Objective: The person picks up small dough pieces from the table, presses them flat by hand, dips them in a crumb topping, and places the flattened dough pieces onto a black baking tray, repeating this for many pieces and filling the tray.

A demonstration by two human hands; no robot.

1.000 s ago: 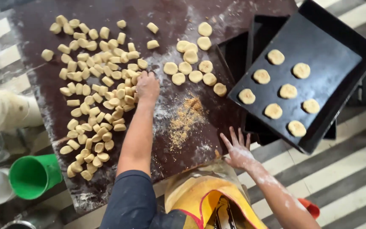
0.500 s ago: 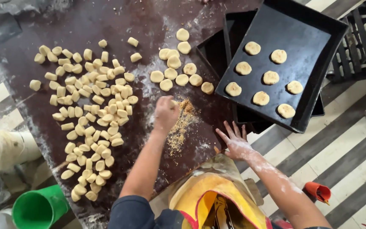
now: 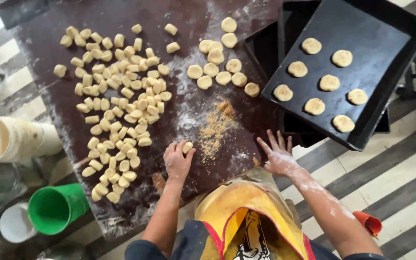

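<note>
Pinching a small pale dough piece between thumb and curled fingers, the person's left hand rests on the dark, flour-dusted board near its front edge. Just right of that hand lies a patch of brown crumbs. The right hand lies flat on the board's front right part, fingers spread wide and holding nothing, its skin dusted with flour. Toward the left side of the board sits a large heap of cut dough pieces, and toward the back, near the middle, a smaller cluster of flattened dough rounds. At the right edge, a black baking tray rests on other stacked trays and carries seven flattened rounds in loose rows. Off the board's left side lie a green cup on its side and a cream tub. A yellow apron shows at the bottom.
</note>
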